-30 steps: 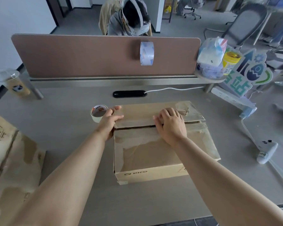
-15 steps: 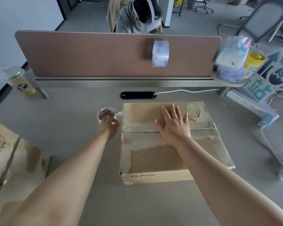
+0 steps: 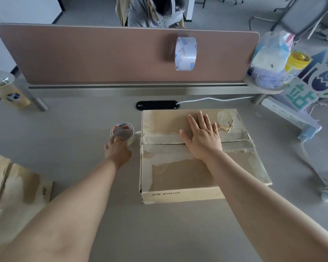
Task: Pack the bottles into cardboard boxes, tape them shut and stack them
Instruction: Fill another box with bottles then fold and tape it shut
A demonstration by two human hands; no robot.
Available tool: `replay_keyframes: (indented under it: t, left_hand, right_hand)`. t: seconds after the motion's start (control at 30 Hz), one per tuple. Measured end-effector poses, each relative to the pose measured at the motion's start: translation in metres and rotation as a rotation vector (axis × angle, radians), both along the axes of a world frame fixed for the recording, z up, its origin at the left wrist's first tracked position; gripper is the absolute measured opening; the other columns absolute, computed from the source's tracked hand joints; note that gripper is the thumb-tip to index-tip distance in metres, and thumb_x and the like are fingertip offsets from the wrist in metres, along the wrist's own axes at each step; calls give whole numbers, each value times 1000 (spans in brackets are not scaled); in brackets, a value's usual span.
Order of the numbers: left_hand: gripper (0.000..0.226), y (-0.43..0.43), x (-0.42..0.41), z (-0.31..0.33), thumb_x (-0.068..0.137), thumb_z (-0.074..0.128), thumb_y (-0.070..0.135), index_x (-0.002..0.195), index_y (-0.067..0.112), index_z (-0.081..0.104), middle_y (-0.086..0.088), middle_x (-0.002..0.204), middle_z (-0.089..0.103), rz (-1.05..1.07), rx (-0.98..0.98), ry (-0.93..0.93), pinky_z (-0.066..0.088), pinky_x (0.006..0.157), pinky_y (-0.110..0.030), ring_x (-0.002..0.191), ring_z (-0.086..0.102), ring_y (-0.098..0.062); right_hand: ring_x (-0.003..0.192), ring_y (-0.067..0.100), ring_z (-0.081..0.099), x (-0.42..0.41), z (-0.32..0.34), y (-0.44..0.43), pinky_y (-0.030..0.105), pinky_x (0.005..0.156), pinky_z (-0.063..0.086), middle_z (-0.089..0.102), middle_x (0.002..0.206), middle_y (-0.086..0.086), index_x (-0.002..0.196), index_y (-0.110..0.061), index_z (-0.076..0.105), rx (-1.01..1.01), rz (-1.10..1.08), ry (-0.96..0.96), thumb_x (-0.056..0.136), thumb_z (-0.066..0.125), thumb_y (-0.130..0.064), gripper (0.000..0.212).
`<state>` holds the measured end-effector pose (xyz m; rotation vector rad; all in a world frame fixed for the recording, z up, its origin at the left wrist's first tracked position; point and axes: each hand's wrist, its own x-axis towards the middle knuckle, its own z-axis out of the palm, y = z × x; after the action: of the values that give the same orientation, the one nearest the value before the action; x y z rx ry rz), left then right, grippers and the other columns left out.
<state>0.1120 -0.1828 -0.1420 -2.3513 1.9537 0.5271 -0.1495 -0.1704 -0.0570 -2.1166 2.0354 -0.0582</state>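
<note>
Grey desk (image 3: 68,127), brown divider panel (image 3: 102,55)

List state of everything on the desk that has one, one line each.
cardboard box: flaps closed, old tape across seam
right hand: flat, pressing flaps down
left hand: fingertips on tape roll, not gripping
tape roll: lying flat on desk
hanging tape roll: on the divider
plastic cup: lidded, upright

Dim, flat daylight; soft shadow beside the hanging tape roll (image 3: 185,53) on the divider (image 3: 102,55). Wide-angle bowing toward edges; slight softness throughout.
</note>
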Motion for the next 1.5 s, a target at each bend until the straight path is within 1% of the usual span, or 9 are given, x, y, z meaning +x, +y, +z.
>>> replay_keyframes:
  t: [0.3,0.5,0.63,0.77,0.93,1.1,1.3,1.4,1.5]
  left_hand:
    - [22,24,-17,55,77,61,-1,98,-6,54,-23,111,50,353,-777,550,33,84,-24,107,49,-36]
    - [34,42,-75,109,67,72,7,90,-1,48,-1,96,40,78,-1025,693,30,78,-13,90,39,-7]
    - [35,50,-115,110,60,70,-8,85,1,47,-6,92,46,-76,-973,669,34,72,-17,84,42,-11]
    - [34,59,-140,106,61,72,-11,86,-4,49,-15,96,53,-105,-898,645,35,71,-4,86,46,-13]
    - [48,50,-157,98,59,73,-10,86,11,39,-3,95,43,-256,-898,723,33,75,-14,88,44,-16]
    - [46,45,-178,96,62,68,-10,85,16,37,-5,94,45,-326,-929,746,37,81,-11,90,42,-5]
    - [44,41,-195,92,72,69,27,105,18,41,-6,111,51,-331,-909,851,36,91,-11,107,48,-14]
    - [66,42,-203,93,77,57,56,126,17,37,-2,126,43,-289,-803,914,34,102,-20,120,44,-18]
    - [70,40,-212,98,77,52,61,128,16,36,0,125,44,-220,-622,1028,43,98,-37,118,46,-17]
  right_hand:
    - [146,18,-12,-4,2,4,37,119,-7,-12,159,2,152,-29,3,15,22,-33,95,20,-59,66]
    - [146,16,-11,-11,4,11,33,119,-7,-9,160,1,151,-29,8,9,67,-105,98,22,-51,59]
    - [147,13,-7,-21,7,19,30,118,-5,-2,160,-1,152,-23,8,5,161,-201,99,32,-43,61]
    - [145,17,15,-44,17,31,24,113,14,18,157,2,152,-15,8,-27,123,-655,84,59,-27,86]
    - [132,10,33,-62,25,39,26,108,29,36,143,-4,146,-16,24,-215,87,-797,55,71,-60,111]
    - [88,7,49,-77,38,37,21,77,42,51,98,-8,106,-9,57,-542,120,-633,62,85,-33,58]
    - [55,0,50,-98,38,35,14,57,41,55,65,-10,80,-17,64,-447,-129,-844,80,69,-15,6]
    - [56,7,50,-108,38,35,34,58,49,53,59,-2,72,-6,62,-349,-300,-1061,82,68,-19,17]
    - [60,8,56,-117,44,37,26,62,56,57,67,2,87,-1,68,-264,-384,-1348,88,64,-12,12]
